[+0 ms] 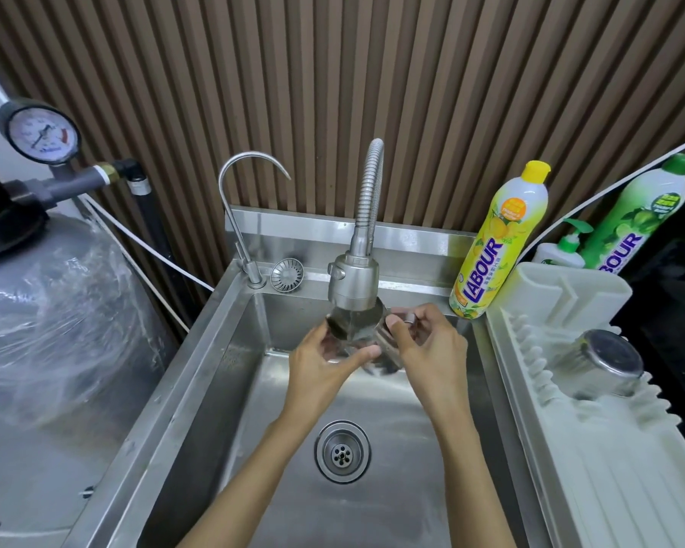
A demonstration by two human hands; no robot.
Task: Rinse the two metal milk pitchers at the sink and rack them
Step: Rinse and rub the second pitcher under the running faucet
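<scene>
Rinse step: second milk pitcher (388, 352) under the spray head (354, 282), left hand (325, 363) and right hand (430, 344) fingers curled round it. Next, likely: drain, rack beside first pitcher (602, 365).

This is a kitchen wash-up corner. A deep steel sink (214, 389) has a flexible spray tap (354, 278) and a slim gooseneck tap (230, 215). Dish-soap bottles (499, 239) and a drying rack (594, 468) stand to its right. A wrapped water tank (48, 310) with a pressure gauge (42, 134) stands on the left.
</scene>
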